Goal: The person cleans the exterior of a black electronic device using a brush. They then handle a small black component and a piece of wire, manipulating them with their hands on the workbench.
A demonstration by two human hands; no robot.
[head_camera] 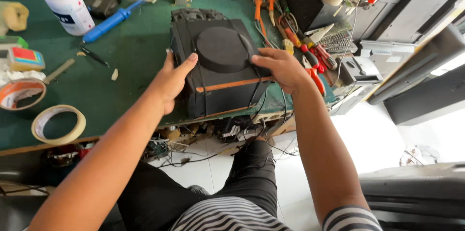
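**Black speaker box gripped at both sides**

Head view: the black speaker box (pixel 220 69) sits at the near edge of the green tabletop (pixel 131 52). The left hand (pixel 172 82) clasps its left side, fingers spread; the right hand (pixel 281 69) curls over the right edge. Judged step: positioning the box. Any turn needs both grips firm, clear of the screwdrivers (pixel 310 56).

**Both arms stretched forward, hands set apart and facing each other**

Your left hand (pixel 170 80) is open, palm turned inward toward the right, thumb raised and pointing forward, the fingers (pixel 169 56) wrapped out of sight beyond the palm. Your left forearm runs bare from the lower left of the view up to it. Your right hand (pixel 281 69) is palm down, knuckles up, fingers (pixel 259 60) curled and pointing left. Your right forearm rises almost straight from a striped sleeve at the lower right, wrist slightly bent.
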